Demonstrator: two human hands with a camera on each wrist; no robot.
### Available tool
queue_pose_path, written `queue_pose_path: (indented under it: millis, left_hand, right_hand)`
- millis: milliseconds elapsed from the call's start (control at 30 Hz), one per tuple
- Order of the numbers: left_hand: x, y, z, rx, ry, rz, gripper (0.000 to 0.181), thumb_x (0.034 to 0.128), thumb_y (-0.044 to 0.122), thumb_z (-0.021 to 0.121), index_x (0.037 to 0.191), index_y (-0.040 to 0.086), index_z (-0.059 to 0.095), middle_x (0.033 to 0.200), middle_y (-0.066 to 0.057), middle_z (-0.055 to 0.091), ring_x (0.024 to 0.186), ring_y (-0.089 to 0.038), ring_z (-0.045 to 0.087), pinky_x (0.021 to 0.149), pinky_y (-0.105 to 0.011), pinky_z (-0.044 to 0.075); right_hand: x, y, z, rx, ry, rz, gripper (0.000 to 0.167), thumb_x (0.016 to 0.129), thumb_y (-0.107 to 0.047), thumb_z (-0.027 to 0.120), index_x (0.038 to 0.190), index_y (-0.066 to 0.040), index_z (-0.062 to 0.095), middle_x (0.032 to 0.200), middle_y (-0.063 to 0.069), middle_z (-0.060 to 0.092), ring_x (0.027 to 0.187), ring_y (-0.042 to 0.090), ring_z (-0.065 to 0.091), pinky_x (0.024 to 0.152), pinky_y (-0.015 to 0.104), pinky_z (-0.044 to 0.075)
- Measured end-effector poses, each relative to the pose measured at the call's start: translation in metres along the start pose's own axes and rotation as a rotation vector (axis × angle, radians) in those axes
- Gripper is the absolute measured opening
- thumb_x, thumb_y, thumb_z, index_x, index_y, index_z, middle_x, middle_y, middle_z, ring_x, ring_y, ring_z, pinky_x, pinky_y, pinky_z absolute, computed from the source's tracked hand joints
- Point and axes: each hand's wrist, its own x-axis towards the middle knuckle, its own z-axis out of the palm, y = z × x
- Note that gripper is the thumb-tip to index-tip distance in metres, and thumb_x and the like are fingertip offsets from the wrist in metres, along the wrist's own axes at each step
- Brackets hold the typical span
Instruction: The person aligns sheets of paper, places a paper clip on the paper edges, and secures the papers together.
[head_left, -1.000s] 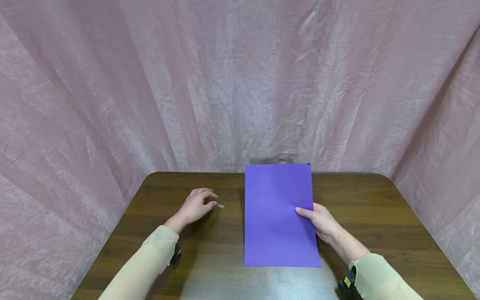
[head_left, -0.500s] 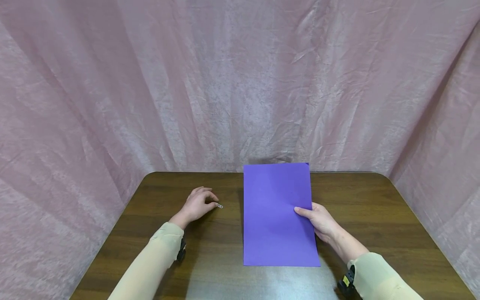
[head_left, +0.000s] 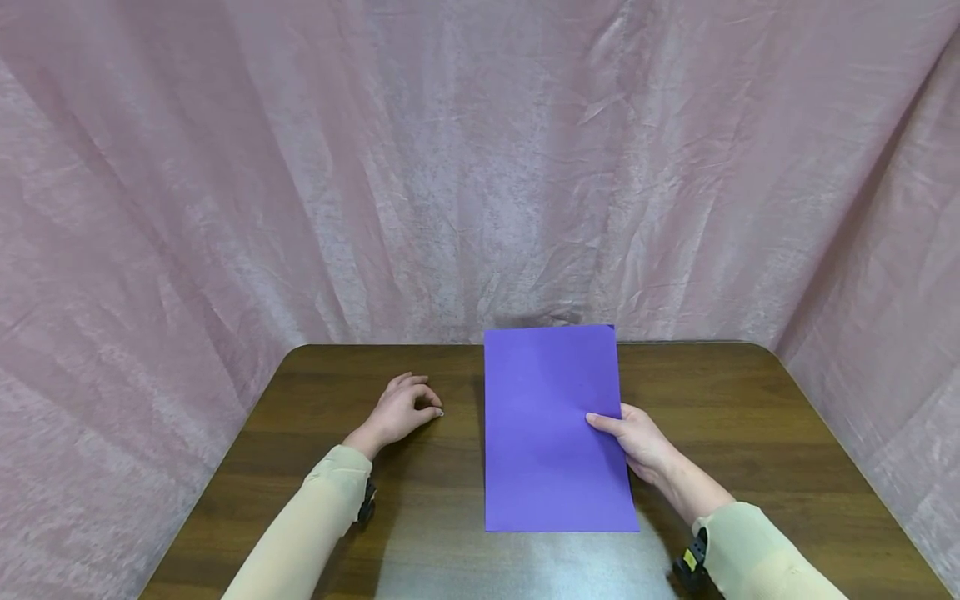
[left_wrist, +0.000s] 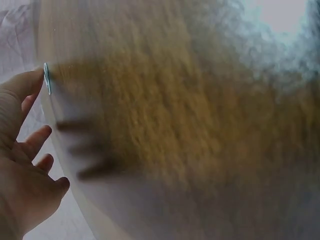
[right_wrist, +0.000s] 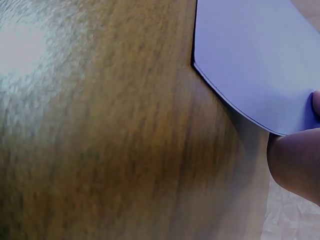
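Note:
My left hand (head_left: pixel 397 412) is over the left half of the table. Its thumb and index finger pinch a small silver paper clip (left_wrist: pixel 47 79), nearly hidden by the thumb in the head view; the other fingers hang apart in the left wrist view. My right hand (head_left: pixel 643 442) grips the right edge of a purple sheet of paper (head_left: pixel 551 467), thumb on top, the other fingers mostly hidden underneath. In the right wrist view the paper (right_wrist: pixel 250 55) bends up toward the thumb (right_wrist: pixel 297 157), and its edge shows a double line, like stacked sheets.
The brown wooden table (head_left: pixel 435 500) has rounded far corners and a bright glare near its front. Pink curtains (head_left: pixel 450 167) hang right behind it and along the sides. Dark wrist devices (head_left: pixel 690 562) sit at both sleeve cuffs.
My left hand has moved slightly right and its thumb and index finger have closed on the paper clip, which was in plain sight beside them. The right hand keeps its grip on the paper.

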Motion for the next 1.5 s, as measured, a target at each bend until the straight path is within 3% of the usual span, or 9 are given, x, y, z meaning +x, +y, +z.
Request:
queue_pose_path:
  millis: [267, 500, 767, 1233, 1500]
  left_hand:
    - [-0.0009, 0.0004, 0.0027, 0.0, 0.019, -0.012, 0.006, 0.0933, 0.028, 0.077, 0.095, 0.022, 0.075, 0.149, -0.021, 0.051, 0.147, -0.047, 0.028, 0.117, -0.064, 0.021]
    - [-0.0019, 0.0047, 0.0019, -0.004, 0.028, -0.003, 0.005, 0.0926, 0.024, 0.078, 0.091, 0.021, 0.075, 0.148, -0.022, 0.052, 0.145, -0.049, 0.03, 0.117, -0.064, 0.022]
    - [-0.0015, 0.0018, 0.0043, 0.011, 0.019, -0.029, 0.007, 0.0939, 0.027, 0.077, 0.09, 0.023, 0.073, 0.151, -0.02, 0.049, 0.146, -0.047, 0.029, 0.118, -0.061, 0.024]
    - [-0.0042, -0.0044, 0.0038, -0.044, 0.009, -0.027, 0.005, 0.0946, 0.027, 0.076, 0.094, 0.022, 0.075, 0.152, -0.02, 0.048, 0.146, -0.046, 0.03, 0.118, -0.061, 0.024]
    - [-0.0028, -0.0007, 0.0034, -0.039, 0.01, -0.035, 0.005, 0.0955, 0.024, 0.075, 0.092, 0.021, 0.075, 0.152, -0.02, 0.048, 0.144, -0.046, 0.031, 0.116, -0.062, 0.027]
  right_hand:
    - [0.0, 0.0012, -0.0009, 0.002, 0.002, 0.007, 0.026, 0.102, -0.014, 0.065, 0.122, 0.0, 0.061, 0.093, 0.007, 0.076, 0.083, 0.02, 0.074, 0.072, 0.036, 0.06]
    - [-0.0006, 0.0006, -0.0008, -0.011, 0.003, 0.01, 0.031, 0.102, -0.016, 0.065, 0.126, 0.003, 0.06, 0.095, 0.008, 0.076, 0.084, 0.021, 0.074, 0.073, 0.036, 0.06]
    - [-0.0003, 0.0009, -0.0001, -0.012, 0.012, 0.011, 0.03, 0.101, -0.015, 0.065, 0.125, 0.002, 0.06, 0.094, 0.008, 0.076, 0.083, 0.021, 0.074, 0.073, 0.036, 0.061]
    - [0.0004, 0.0032, 0.0004, -0.014, 0.03, 0.008, 0.029, 0.1, -0.015, 0.066, 0.124, 0.002, 0.061, 0.092, 0.007, 0.076, 0.082, 0.02, 0.074, 0.072, 0.035, 0.06]
    - [0.0008, 0.0032, -0.0004, -0.012, 0.024, 0.008, 0.033, 0.1, -0.015, 0.066, 0.127, 0.003, 0.059, 0.094, 0.007, 0.076, 0.083, 0.02, 0.074, 0.073, 0.035, 0.06]
